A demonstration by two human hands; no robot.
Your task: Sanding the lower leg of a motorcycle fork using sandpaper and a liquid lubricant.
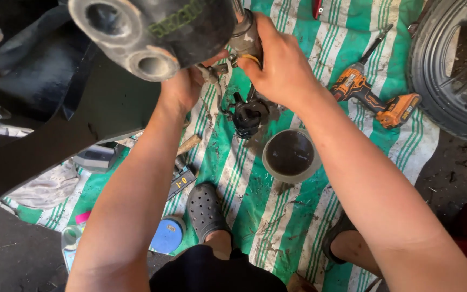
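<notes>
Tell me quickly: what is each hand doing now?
Left hand: mostly hidden behind the black part; grip cannot be told.
Right hand: closed around the grey metal cylinder.

A green-and-white striped tarp [277, 216] covers the floor. The drill [371, 97] is orange and black, the clog [205, 211] dark grey, the round lid [167, 236] blue.

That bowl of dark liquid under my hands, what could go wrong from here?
The bowl of dark liquid sits open on the striped tarp, close to your clogged foot; a step could tip it. The black part hanging below your right hand could drop in and splash. The cordless drill lies nearby underfoot.
</notes>
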